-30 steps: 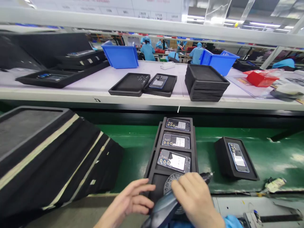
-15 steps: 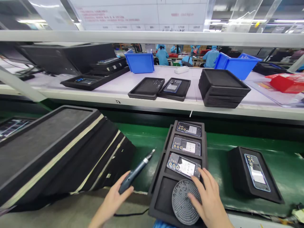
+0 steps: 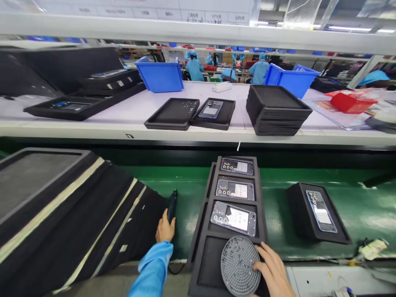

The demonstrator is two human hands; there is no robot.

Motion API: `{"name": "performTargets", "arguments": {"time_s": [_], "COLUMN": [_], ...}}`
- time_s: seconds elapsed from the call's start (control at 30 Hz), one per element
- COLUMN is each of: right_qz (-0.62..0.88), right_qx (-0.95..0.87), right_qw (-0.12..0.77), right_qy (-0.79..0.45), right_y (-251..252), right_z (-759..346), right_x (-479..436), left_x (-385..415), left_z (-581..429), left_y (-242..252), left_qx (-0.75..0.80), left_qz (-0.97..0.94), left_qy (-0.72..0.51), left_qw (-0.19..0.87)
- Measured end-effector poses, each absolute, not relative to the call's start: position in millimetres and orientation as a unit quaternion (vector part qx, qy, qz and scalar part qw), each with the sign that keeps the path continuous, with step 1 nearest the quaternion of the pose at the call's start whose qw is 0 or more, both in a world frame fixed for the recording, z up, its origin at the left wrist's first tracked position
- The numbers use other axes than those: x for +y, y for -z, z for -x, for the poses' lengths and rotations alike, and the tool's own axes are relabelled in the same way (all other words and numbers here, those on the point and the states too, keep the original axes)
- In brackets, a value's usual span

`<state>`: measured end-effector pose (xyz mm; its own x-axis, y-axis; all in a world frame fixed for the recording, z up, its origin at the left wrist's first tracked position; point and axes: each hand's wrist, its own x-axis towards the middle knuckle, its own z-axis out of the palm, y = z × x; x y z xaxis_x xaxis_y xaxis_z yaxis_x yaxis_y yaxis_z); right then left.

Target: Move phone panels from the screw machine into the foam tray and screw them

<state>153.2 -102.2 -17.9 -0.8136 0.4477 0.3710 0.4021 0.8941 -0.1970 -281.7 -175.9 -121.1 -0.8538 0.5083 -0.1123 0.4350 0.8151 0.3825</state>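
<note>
My left hand (image 3: 165,227) is wrapped round a dark electric screwdriver (image 3: 172,206), low over the green surface beside the black stack; its tip points away from me. With fingers bent at its right edge, my right hand (image 3: 274,270) holds a grey round screw plate (image 3: 239,264) covered in rows of small holes or pegs. The plate lies over the nearest compartment of a black foam tray (image 3: 206,264). Further along that tray lie three opened phone bodies: a near one (image 3: 234,218), a middle one (image 3: 235,189) and a far one (image 3: 237,166). The near one sits slightly askew.
A tall black tray stack (image 3: 77,214) stands at left. Another stack on the right carries a phone body (image 3: 321,210). The white shelf (image 3: 117,131) above holds shallow black trays (image 3: 173,113), piled trays (image 3: 278,111) and blue bins (image 3: 162,76). Co-workers in blue sit beyond.
My left hand has moved forward with the screwdriver, down toward the green surface near the stack. My right hand has shifted off the near phone to the plate's right edge. The view has moved.
</note>
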Motion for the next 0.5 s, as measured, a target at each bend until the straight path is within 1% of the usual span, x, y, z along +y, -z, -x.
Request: {"name": "performTargets", "arguments": {"time_s": [0.17, 0.27, 0.37, 0.43, 0.5], "right_qz": [0.206, 0.21, 0.203, 0.236, 0.284], "right_qx": [-0.954, -0.948, -0.944, -0.93, -0.908], "right_qw": [0.219, 0.24, 0.26, 0.28, 0.305], "right_qy": [-0.02, -0.014, -0.013, -0.032, -0.055], "right_y": [12.0, 14.8, 19.0, 19.7, 16.8], "right_z": [-153.2, -151.8, -150.5, -147.4, -141.8], "right_x": [-99.6, -102.2, -106.5, -111.4, -116.5], "left_x": [-172.8, -165.4, -154.0, -148.1, -147.8], "left_z": [284.2, 279.8, 275.7, 271.2, 259.1], "left_y": [119.6, 114.4, 106.3, 94.7, 75.4], "left_qx": [0.948, 0.946, 0.938, 0.926, 0.903], "left_qz": [-0.285, -0.28, -0.267, -0.261, -0.264], "left_qy": [-0.144, -0.164, -0.221, -0.273, -0.333], "left_qw": [0.001, -0.023, -0.012, 0.012, 0.061]}}
